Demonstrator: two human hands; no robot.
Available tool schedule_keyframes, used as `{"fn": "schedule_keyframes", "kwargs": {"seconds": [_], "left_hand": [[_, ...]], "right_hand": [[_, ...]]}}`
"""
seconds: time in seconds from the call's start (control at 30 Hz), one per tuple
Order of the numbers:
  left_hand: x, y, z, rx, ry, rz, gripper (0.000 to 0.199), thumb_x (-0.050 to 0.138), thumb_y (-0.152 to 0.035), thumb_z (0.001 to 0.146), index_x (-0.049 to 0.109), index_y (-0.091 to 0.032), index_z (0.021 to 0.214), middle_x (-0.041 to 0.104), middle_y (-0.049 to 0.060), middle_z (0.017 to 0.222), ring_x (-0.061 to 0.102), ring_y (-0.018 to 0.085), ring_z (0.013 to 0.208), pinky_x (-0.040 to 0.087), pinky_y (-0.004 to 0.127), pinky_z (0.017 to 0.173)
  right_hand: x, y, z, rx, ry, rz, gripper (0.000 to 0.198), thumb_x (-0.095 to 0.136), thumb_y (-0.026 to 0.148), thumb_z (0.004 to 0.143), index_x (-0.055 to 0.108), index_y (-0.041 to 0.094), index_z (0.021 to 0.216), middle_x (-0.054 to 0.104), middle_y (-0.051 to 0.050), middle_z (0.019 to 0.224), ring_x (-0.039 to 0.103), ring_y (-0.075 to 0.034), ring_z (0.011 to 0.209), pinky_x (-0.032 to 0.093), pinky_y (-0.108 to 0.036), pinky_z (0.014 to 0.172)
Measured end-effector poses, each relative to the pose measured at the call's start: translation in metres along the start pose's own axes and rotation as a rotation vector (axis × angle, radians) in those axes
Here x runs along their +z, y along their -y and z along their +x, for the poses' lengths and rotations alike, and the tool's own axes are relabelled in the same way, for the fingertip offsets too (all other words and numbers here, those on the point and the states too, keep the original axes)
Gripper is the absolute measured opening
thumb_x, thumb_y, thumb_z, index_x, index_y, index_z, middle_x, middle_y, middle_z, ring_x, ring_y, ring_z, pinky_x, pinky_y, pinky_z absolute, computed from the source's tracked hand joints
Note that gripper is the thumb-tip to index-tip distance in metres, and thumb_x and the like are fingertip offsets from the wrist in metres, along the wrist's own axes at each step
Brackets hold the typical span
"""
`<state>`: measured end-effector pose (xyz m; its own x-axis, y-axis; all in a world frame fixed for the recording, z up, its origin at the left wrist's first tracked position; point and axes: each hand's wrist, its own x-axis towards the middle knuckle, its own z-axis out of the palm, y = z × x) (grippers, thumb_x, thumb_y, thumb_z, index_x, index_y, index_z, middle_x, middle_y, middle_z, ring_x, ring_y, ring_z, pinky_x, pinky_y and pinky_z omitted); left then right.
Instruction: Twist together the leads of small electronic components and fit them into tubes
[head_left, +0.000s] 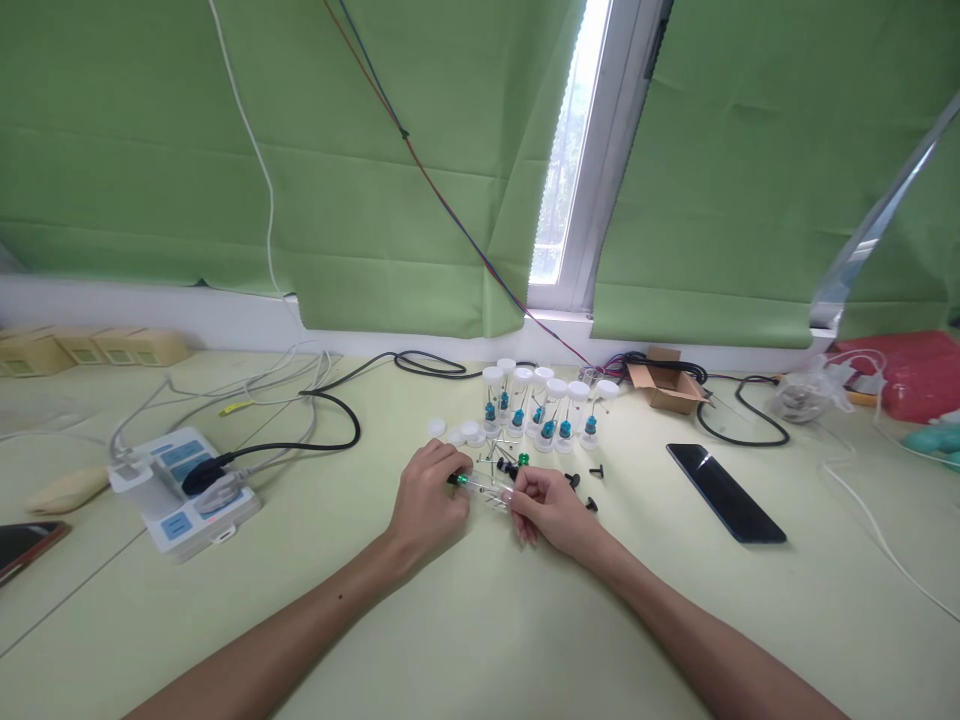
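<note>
My left hand (431,495) is closed, its fingers around a small green-and-black piece (461,480) with what looks like a thin shaft. My right hand (551,508) pinches the right end of a clear plastic vial (491,491), which lies nearly level between both hands. The shaft seems to run along the vial; whether it is inside I cannot tell. Just beyond my hands are loose small black pieces (573,481), a green piece (523,460) and thin metal rods. Several clear vials with white caps (556,387) stand behind, with teal-based thin rods in them. Loose white caps (470,431) lie to their left.
On the right lie a dark phone (726,493) and an open cardboard box (669,387). A white power strip (184,490) with plugs sits at left, its cables running toward the wall. Green blinds (405,180) hang behind the table (465,630).
</note>
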<state>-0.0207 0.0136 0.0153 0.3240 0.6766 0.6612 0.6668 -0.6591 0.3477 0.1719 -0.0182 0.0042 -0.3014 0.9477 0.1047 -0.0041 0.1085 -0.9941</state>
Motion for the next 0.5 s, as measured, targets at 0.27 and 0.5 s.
{"fn": "schedule_keyframes", "kwargs": {"seconds": [0.27, 0.5], "left_hand": [[-0.0004, -0.0002, 0.0007, -0.01, 0.011, -0.004, 0.026, 0.048, 0.0, 0.057, 0.056, -0.021, 0.07, 0.061, 0.003, 0.068, 0.053, 0.022, 0.073, 0.043, 0.033, 0.065], [0.0003, 0.0001, 0.0001, -0.046, 0.009, -0.033, 0.025, 0.048, -0.001, 0.061, 0.057, -0.021, 0.072, 0.062, 0.003, 0.071, 0.054, 0.021, 0.075, 0.044, 0.032, 0.066]], "right_hand": [[-0.0002, 0.0, -0.0012, -0.021, 0.0, -0.047, 0.037, 0.067, 0.047, 0.081, 0.048, 0.02, 0.063, 0.053, 0.006, 0.044, 0.047, -0.009, 0.036, 0.037, -0.02, 0.038], [0.0008, 0.0002, 0.0002, -0.055, -0.075, -0.029, 0.037, 0.065, 0.048, 0.082, 0.048, 0.02, 0.066, 0.055, 0.005, 0.047, 0.046, -0.009, 0.037, 0.037, -0.02, 0.038]]}}
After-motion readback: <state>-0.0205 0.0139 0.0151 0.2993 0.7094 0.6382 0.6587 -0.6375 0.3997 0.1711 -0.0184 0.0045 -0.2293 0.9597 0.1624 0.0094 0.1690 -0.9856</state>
